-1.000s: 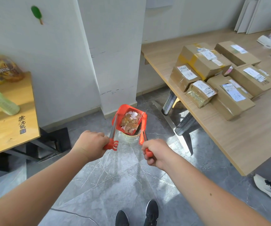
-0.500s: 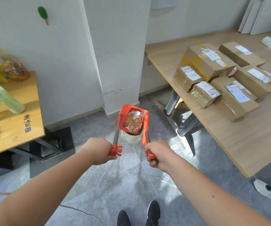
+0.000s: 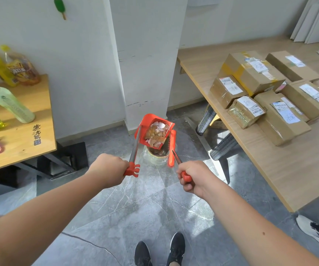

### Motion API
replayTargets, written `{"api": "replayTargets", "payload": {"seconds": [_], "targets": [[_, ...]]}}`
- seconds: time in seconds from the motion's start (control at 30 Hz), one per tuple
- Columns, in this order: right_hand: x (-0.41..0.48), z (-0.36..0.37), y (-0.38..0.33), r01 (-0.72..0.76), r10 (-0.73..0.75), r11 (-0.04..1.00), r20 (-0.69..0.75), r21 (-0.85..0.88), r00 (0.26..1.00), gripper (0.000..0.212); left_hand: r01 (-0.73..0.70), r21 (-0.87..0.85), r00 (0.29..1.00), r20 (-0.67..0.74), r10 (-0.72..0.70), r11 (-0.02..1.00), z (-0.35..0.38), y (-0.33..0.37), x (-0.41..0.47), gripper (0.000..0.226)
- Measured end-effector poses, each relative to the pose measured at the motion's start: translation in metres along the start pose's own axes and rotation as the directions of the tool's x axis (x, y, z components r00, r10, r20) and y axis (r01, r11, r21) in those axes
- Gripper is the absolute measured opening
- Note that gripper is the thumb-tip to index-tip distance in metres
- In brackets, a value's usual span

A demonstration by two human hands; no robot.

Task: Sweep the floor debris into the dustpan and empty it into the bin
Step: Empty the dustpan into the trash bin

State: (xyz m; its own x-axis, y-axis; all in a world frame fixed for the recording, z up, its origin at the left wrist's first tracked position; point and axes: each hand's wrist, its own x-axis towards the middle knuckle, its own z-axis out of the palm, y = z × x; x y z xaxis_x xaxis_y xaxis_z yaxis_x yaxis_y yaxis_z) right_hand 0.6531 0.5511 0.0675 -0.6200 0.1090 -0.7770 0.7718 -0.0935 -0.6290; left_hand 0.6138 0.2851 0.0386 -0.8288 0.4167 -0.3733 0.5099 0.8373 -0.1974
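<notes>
Both fists are closed tight: the left hand [image 3: 107, 170] wraps the red grip at the end of the dustpan's metal handle, and the right hand [image 3: 194, 178] clamps the red grip of the small broom [image 3: 172, 148], whose red head hangs just at 3 o'clock of the pan. Out at 12 o'clock from the hands, the red dustpan [image 3: 153, 131] is held tilted over the small clear-lined bin [image 3: 157, 156] on the grey floor, loaded with debris [image 3: 155, 134] that looks like broken eggshell and brown scraps; its lower edge sits right above the bin's mouth. By the look of it, sweeping is done and the emptying step is in hand. Next the pan likely needs a steeper tip, lip kept inside the rim, with the broom perhaps nudging stuck bits so nothing spills onto the tiles.
</notes>
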Motion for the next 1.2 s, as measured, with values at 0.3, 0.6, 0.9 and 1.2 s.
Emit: {"api": "replayTargets", "payload": {"seconds": [0.3, 0.6, 0.9, 1.2], "targets": [[0.0, -0.003, -0.005, -0.018, 0.018, 0.999, 0.002, 0.034, 1.0, 0.017, -0.027, 0.03, 0.999, 0.028, 0.026, 0.999, 0.005, 0.015, -0.006, 0.012], [0.0, -0.014, -0.007, -0.004, 0.002, 0.996, 0.021, 0.087, 1.0, 0.017, -0.021, 0.018, 1.0, 0.014, 0.021, 1.0, 0.022, 0.017, -0.019, 0.014], [-0.001, -0.005, -0.003, -0.006, 0.006, 0.999, 0.012, 0.034, 1.0, 0.014, -0.027, 0.027, 0.999, 0.023, 0.026, 0.999, 0.006, 0.033, -0.012, 0.011], [-0.006, -0.015, -0.004, -0.031, 0.03, 0.997, 0.022, 0.071, 0.999, 0.014, -0.016, 0.033, 1.0, 0.014, 0.016, 0.999, 0.004, 0.033, -0.026, 0.012]]}}
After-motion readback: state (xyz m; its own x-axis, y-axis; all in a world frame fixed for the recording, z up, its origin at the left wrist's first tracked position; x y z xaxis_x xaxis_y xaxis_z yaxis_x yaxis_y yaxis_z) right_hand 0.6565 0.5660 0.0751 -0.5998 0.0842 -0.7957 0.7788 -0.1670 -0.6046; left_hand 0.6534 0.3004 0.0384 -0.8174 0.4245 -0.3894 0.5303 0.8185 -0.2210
